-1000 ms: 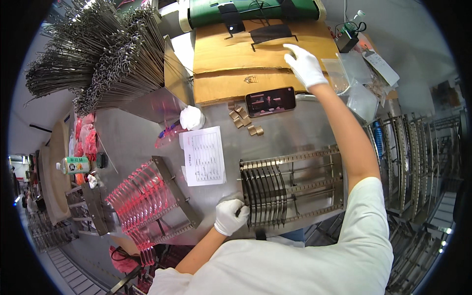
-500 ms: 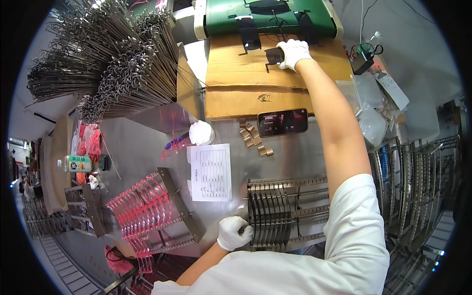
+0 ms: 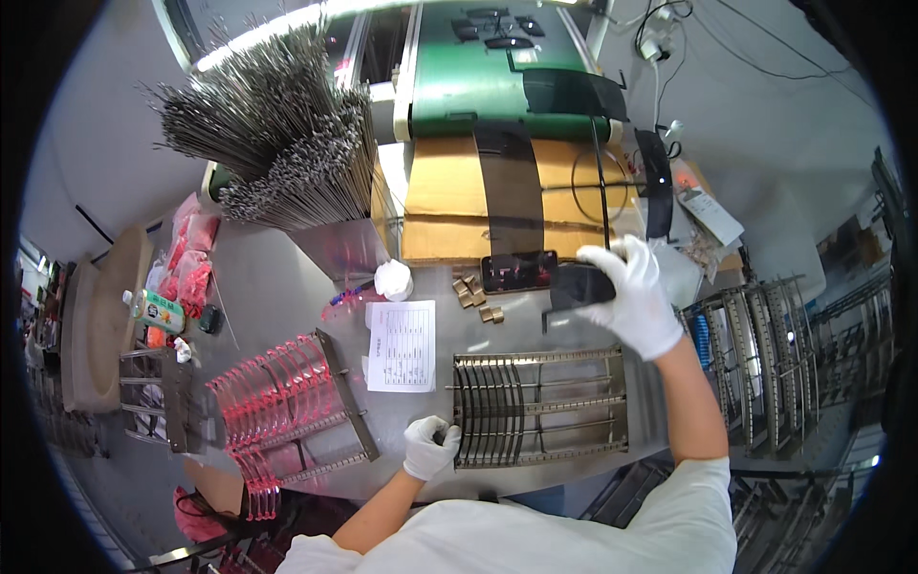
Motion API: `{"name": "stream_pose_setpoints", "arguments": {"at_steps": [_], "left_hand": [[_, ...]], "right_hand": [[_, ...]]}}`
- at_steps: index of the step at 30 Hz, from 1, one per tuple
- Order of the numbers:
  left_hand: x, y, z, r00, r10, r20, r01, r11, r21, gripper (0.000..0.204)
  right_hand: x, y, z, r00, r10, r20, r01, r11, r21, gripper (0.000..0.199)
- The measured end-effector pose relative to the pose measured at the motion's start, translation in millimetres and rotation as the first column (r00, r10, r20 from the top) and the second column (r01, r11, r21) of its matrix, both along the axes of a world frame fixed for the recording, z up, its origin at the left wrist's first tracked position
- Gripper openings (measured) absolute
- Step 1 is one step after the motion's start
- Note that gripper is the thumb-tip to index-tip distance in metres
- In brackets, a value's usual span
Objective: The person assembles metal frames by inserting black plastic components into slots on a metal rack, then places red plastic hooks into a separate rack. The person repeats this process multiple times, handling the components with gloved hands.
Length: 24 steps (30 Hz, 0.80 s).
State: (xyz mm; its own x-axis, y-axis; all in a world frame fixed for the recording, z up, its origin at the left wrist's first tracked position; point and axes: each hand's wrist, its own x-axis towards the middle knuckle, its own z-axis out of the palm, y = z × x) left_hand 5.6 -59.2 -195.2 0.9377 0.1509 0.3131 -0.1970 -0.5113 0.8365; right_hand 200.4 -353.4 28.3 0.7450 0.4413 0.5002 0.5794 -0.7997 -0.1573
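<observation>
In my white-gloved right hand (image 3: pixel 631 297) is a black wire hanger (image 3: pixel 601 158), held up over the right side of the table. Several dark, see-through lens pieces hang around it, among them a long strip (image 3: pixel 510 187) and a smaller piece (image 3: pixel 581 285) beside my fingers. My left hand (image 3: pixel 430 447), gloved too, is curled at the left end of a metal rack (image 3: pixel 574 407). Whether anything is inside its fingers I cannot make out. Thin dark curved pieces (image 3: pixel 490 411) stand in a row in that rack's left part.
To the left are a rack of pink-edged clear pieces (image 3: pixel 277 392) and a printed sheet (image 3: pixel 402 346). Behind stand a metal bin of hooked wires (image 3: pixel 296 143), cardboard (image 3: pixel 440 201) and a green conveyor belt (image 3: pixel 459 91). Brass-coloured blocks (image 3: pixel 469 292) lie by a phone (image 3: pixel 507 273).
My right hand has come back from the cardboard toward me, lifting the wire hanger with its dark pieces. My left hand stays by the rack. The view has tilted, showing more of the conveyor.
</observation>
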Motion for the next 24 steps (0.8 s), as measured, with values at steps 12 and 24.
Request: {"name": "stream_pose_setpoints", "arguments": {"at_steps": [12, 24], "left_hand": [[14.3, 22.7, 84.4, 0.996, -0.048, -0.074, 0.034, 0.984, -0.174, 0.032], [30.2, 34.3, 214.3, 0.818, -0.295, 0.494, 0.575, 0.428, -0.697, 0.072]], "right_hand": [[-139.5, -1.4, 60.7, 0.98, 0.13, 0.152, -0.117, 0.989, -0.088, 0.076], [-205.8, 77.3, -31.0, 0.819, 0.402, -0.41, 0.166, 0.518, 0.839, 0.068]]}}
